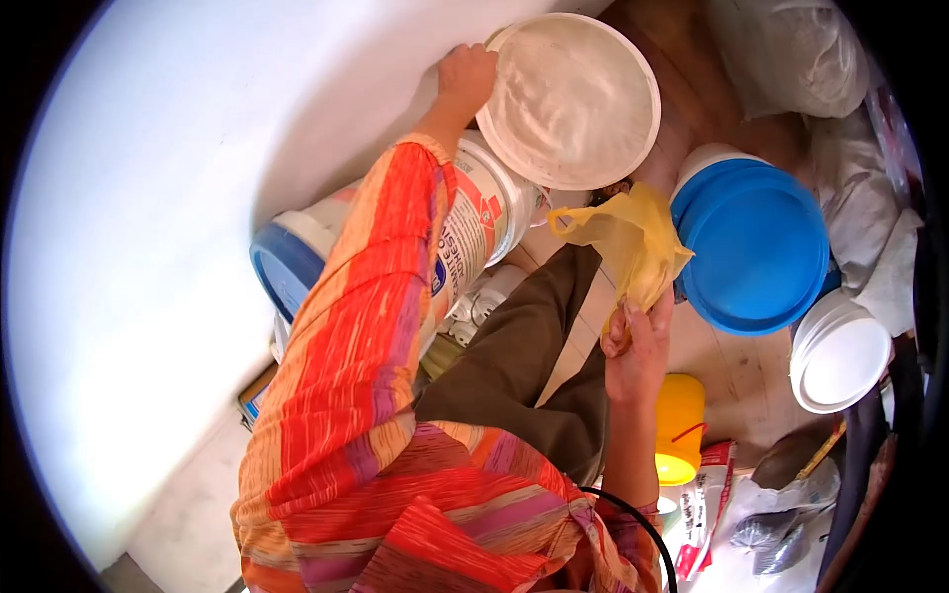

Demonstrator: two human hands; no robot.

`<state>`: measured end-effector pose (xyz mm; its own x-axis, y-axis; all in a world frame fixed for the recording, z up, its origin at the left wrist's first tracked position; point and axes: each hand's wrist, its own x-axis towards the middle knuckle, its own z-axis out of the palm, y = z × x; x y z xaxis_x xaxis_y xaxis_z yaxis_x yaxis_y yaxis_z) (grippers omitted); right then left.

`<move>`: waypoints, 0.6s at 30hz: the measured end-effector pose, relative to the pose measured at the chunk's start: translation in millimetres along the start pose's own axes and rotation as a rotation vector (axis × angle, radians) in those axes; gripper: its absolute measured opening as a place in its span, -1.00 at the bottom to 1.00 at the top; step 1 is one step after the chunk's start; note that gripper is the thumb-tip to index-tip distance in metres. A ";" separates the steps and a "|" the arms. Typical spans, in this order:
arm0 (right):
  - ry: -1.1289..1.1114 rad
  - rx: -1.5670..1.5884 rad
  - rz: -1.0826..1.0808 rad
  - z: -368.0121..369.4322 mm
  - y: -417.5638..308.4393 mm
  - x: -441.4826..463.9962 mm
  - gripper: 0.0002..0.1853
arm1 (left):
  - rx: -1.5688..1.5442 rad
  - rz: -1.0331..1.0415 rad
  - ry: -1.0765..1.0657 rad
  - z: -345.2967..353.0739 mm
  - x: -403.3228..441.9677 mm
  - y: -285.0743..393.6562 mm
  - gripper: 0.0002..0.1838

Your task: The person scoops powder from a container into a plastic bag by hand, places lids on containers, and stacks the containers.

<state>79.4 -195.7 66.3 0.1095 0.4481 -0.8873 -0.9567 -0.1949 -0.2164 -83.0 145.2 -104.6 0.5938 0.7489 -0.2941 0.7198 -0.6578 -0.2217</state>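
Observation:
My left hand (469, 77) is closed on the rim of a round whitish lid (573, 101), at its left edge. The lid is tilted up, its dusty face toward me, above a white adhesive bucket (479, 212) with printed lettering. In my right hand (638, 341), lower right of the lid, the fingers are pinched on the bottom of a crumpled yellow plastic bag (633, 237). The bag stands up from the fingers, just below the lid's lower edge and left of a blue-lidded bucket. What it holds, if anything, is hidden.
The blue-lidded bucket (753, 247) stands at the right, near a smaller white tub (840, 353). A yellow container (679, 430) is beside my right forearm. Plastic bags (791, 54) line the right edge. A white wall (198, 148) rises at the left; another blue lid (282, 269) lies beside it.

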 end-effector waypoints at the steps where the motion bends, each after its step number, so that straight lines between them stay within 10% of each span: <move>1: -0.014 0.019 0.002 0.4 0.7 3.0 -0.37 | 0.080 0.096 -0.068 -2.0 9.2 -3.5 -0.83; 18: 0.017 0.153 0.065 -9.0 25.1 15.3 -0.26 | 0.337 0.530 -0.172 23.3 28.6 -5.5 -0.86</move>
<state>59.5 -201.6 43.7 0.0493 0.4242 -0.9042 -0.9916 -0.0875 -0.0951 -78.4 168.4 -133.4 0.7512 0.3104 -0.5825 0.1759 -0.9447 -0.2767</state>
